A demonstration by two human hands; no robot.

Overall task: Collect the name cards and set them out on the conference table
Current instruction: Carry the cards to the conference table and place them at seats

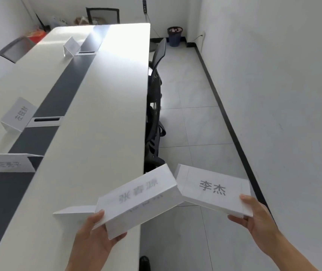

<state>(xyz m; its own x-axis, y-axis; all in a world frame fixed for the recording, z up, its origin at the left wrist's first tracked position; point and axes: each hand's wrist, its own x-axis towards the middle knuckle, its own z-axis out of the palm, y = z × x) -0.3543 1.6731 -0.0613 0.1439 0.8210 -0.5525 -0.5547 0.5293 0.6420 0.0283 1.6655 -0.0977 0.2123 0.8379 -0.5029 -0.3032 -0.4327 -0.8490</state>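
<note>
Two folded white name cards are in hand, one per hand, at the near end of the room. Left hand (95, 237) pinches the left card (142, 198) at its lower corner, thumb on top, fingers (117, 237) curled beneath. This card hangs tilted over the right edge of the tabletop (107, 114); its printed characters are upside down to the camera and blurred. A flat white flap (74, 210) juts leftward from under it, above the tabletop; cannot tell whether it belongs to the same card. Right hand (258, 218) pinches the right card (213, 188) at its right end, thumb on the top face, fingers (236, 219) under the lower edge. That card is off the tabletop, over the tiled floor (195, 124), characters upright and legible. The two held cards meet or nearly meet at their inner corners; contact unclear. Three more cards stand on the tabletop, left of the dark strip (64, 90) that runs its length. Near card (11, 163) has its right end over the strip. Middle card (18, 114) is just beside a cable slot (46, 120). Far card (71, 46) is beside a second slot (87, 52). All three are well apart. Black mesh chair (156, 94) is tucked against the tabletop's right edge. Grey-backed chair (15, 48) is on the far left side. Dark waste bin (174, 36) is in the far corner by the wall.
</note>
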